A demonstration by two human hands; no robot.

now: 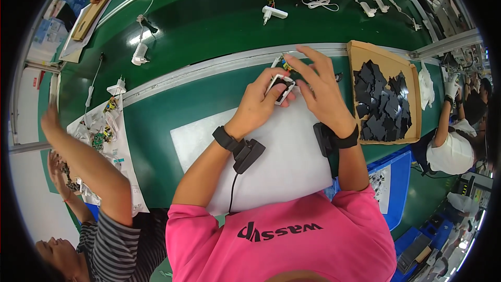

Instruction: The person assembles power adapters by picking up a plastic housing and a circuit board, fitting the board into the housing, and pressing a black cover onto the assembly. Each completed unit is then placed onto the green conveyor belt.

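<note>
White casing in left grip, right grip near.

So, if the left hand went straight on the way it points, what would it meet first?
Past the white casing it holds, the left hand would probably meet the small part-yellow electronic piece near the right hand; depth is unclear, so it might pass above.

A white casing, dark inside, is held tilted near a circuit board.
</note>
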